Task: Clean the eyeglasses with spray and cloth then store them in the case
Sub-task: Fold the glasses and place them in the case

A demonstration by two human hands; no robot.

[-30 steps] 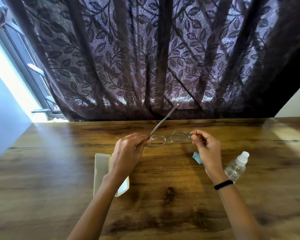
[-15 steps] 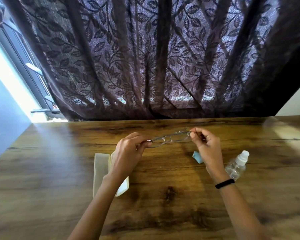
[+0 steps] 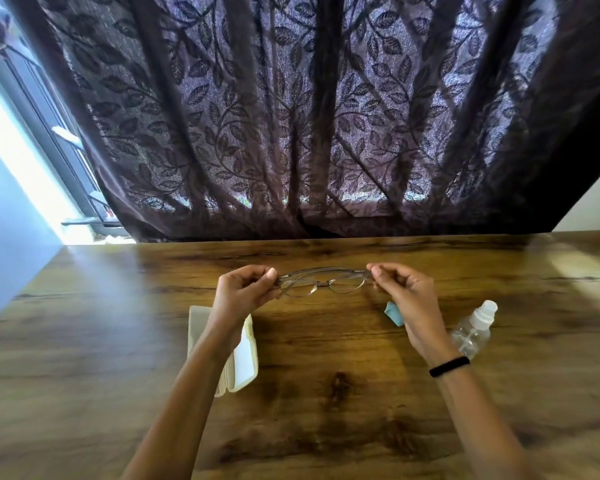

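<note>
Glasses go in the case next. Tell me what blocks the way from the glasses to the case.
The left forearm crosses over the open case, covering much of it. The glasses are held above the table by the left hand and right hand; nothing else stands between.

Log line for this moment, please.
stage: glasses folded | left hand: shut on eyeglasses | right hand: shut on eyeglasses | case: open on table | spray bottle: lying on table

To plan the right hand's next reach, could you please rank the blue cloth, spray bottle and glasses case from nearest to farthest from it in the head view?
1. Blue cloth: partly hidden beneath the right hand.
2. Spray bottle: lying to its right.
3. Glasses case: open, across under the left forearm.
</note>
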